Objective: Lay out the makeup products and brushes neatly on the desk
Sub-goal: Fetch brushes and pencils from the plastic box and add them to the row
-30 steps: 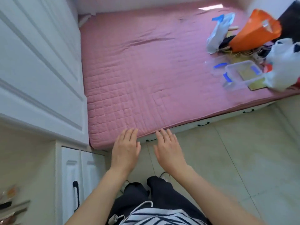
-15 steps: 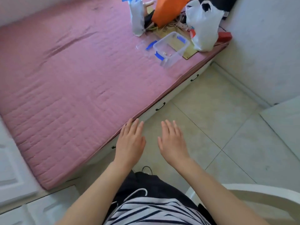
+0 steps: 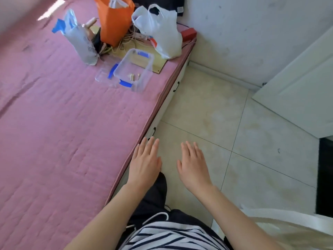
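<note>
My left hand (image 3: 145,162) and my right hand (image 3: 193,164) are stretched out in front of me, palms down, fingers straight, holding nothing. They hover over the bed's edge and the tiled floor. Far ahead on the pink bed stands a clear plastic box (image 3: 134,69) with blue clips, holding a few small gold items (image 3: 133,76); I cannot tell what they are. Its lid (image 3: 106,76) lies beside it. The desk is out of view.
A pink quilted mattress (image 3: 63,123) fills the left. At its far end stand an orange bag (image 3: 115,18), a white plastic bag (image 3: 160,35), a grey pouch (image 3: 81,42) and tangled cables (image 3: 129,39). A white door (image 3: 302,91) is at right, a white chair (image 3: 281,224) beside me.
My view has swung to the right, away from the white cabinet, toward the bed's far end, the wall and the door. Both hands stay outstretched and empty.
</note>
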Motion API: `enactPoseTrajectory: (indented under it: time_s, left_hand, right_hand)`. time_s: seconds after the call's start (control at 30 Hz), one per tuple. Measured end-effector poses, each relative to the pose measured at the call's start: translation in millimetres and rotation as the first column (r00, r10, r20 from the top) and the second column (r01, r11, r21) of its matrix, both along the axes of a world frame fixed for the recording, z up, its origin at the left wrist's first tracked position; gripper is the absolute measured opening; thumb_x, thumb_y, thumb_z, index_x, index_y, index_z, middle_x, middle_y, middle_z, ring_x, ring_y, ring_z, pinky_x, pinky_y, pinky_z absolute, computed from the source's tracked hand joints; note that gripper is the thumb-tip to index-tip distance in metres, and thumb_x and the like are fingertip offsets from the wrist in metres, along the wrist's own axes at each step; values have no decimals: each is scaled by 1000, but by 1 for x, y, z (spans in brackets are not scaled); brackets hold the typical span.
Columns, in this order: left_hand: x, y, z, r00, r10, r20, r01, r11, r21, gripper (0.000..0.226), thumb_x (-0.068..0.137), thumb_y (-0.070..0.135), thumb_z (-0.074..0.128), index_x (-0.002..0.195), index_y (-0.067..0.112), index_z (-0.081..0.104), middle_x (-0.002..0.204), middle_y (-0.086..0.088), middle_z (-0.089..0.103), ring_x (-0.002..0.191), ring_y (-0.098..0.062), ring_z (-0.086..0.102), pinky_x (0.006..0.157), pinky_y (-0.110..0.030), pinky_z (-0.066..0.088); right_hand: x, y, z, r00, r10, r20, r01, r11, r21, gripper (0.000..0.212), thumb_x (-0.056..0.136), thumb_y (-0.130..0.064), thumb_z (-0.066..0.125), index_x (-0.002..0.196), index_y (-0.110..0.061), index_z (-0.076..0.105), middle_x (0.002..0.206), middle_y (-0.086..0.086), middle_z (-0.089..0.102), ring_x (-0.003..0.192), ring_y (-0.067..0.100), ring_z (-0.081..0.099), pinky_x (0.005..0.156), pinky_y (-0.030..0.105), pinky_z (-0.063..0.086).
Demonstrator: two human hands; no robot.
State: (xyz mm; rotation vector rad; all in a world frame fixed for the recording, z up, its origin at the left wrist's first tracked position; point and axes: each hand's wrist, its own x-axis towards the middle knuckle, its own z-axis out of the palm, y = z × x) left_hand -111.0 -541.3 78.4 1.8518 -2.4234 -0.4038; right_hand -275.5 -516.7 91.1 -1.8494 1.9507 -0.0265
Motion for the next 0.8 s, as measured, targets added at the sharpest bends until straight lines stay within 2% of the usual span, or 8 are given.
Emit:
enactPoseTrajectory:
  time_s: [0.23, 0.37, 0.5, 0.63, 0.8]
  left_hand:
    - [-14, -131, 10, 990, -143, -8, 142, 989, -44, 59, 81, 20, 70, 135, 7, 49, 141, -10, 50, 133, -33, 43, 106, -44, 39]
    - [-29, -189, 10, 979, -203, -7, 203, 978, -57, 57, 86, 21, 65, 138, 9, 46, 144, -8, 47, 135, -31, 40, 109, -41, 35]
    - [-49, -233, 8, 979, -205, -1, 205, 977, -51, 57, 85, 19, 66, 137, 8, 47, 143, -9, 48, 135, -31, 41, 109, -41, 34]
    - [-75, -268, 5, 984, -180, 5, 180, 983, -33, 61, 83, 17, 67, 139, 8, 44, 143, -10, 47, 135, -32, 41, 108, -43, 37]
    - [-121, -311, 1, 995, -95, 22, 95, 995, -19, 60, 85, 18, 65, 140, 8, 43, 145, -11, 45, 136, -33, 39, 110, -44, 35]
  right_hand:
    - [-7, -106, 7, 994, -106, 34, 107, 994, -25, 57, 101, -30, 35, 150, -8, 15, 159, 10, 12, 147, 29, 1, 120, 41, 8]
    - [-18, -161, 7, 986, -165, 39, 166, 985, -36, 57, 101, -29, 37, 150, -8, 16, 158, 10, 14, 147, 30, 3, 120, 41, 9]
    - [-38, -202, 8, 979, -201, 29, 202, 978, -54, 57, 100, -27, 41, 149, -7, 20, 157, 12, 19, 147, 32, 8, 119, 43, 14]
    - [-69, -240, 7, 981, -190, 25, 191, 980, -56, 58, 100, -29, 39, 150, -8, 17, 158, 11, 16, 147, 30, 6, 119, 43, 14]
    - [-116, -291, 4, 992, -110, 58, 112, 993, -41, 58, 100, -27, 41, 150, -7, 18, 158, 12, 16, 147, 32, 5, 120, 41, 14]
